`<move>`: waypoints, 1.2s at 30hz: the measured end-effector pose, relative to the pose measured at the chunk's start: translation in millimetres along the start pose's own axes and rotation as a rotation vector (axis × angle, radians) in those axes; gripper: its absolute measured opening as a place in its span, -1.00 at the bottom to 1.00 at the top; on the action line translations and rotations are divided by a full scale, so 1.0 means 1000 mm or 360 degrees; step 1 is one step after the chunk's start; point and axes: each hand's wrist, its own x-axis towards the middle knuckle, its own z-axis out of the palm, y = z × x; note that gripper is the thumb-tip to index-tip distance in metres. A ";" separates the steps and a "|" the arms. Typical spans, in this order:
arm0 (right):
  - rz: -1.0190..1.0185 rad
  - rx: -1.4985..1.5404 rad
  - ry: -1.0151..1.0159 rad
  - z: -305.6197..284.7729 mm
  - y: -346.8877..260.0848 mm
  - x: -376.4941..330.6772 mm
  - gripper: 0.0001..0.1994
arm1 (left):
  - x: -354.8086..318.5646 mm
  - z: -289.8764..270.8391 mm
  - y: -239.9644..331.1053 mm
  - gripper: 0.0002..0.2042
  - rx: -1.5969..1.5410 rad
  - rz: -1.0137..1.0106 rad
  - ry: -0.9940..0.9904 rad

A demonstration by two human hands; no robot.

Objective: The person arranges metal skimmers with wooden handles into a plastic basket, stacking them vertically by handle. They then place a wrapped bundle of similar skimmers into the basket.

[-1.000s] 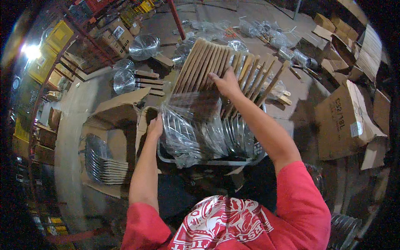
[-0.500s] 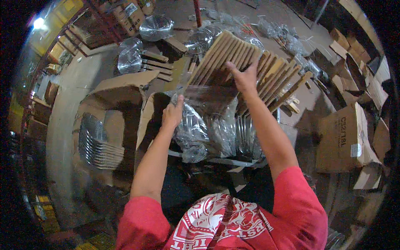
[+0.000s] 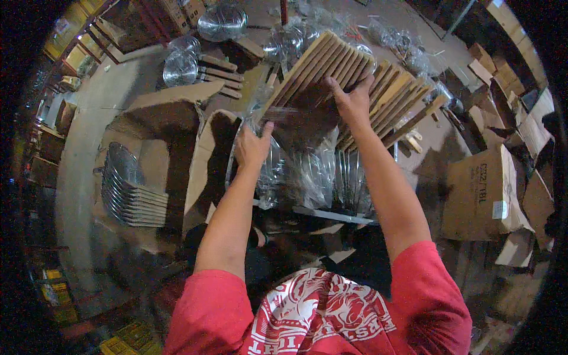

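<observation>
A plastic-wrapped bundle of wooden-handled metal skimmers leans away from me, its pale handle ends side by side at the top. My right hand grips the bundle's right edge, thumb across the handles. Lower down, my left hand is closed around its left side, over the clear wrap. Crumpled plastic wrap hides most of the round heads below. Loose wooden handles fan out just right of my right hand. A light-coloured bin edge runs beneath the bundle.
To the left, an open cardboard box holds a nested stack of similar skimmers. More round metal heads and plastic sheeting lie on the floor beyond. A large carton and torn cardboard stand at right.
The bundle has risen slightly away from me, its top end a little higher. My left hand has moved slightly up along the bundle's side; the right keeps its hold.
</observation>
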 end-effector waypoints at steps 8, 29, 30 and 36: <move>-0.0202 0.0151 0.0025 -0.001 -0.001 -0.038 0.03 | -0.034 0.005 -0.027 -0.36 0.0175 0.0019 0.0065; 0.0191 -0.0565 -0.1212 -0.137 0.060 -0.064 -0.42 | -0.015 -0.003 -0.045 -0.21 0.0101 0.0118 -0.0218; 0.0103 -0.0548 -0.1199 -0.147 0.074 -0.062 -0.43 | -0.011 -0.002 -0.047 -0.17 0.0125 0.0131 -0.0211; 0.0393 -0.0769 -0.1112 -0.198 0.121 -0.041 -0.49 | 0.041 -0.039 -0.049 -0.13 0.0383 0.0208 -0.1062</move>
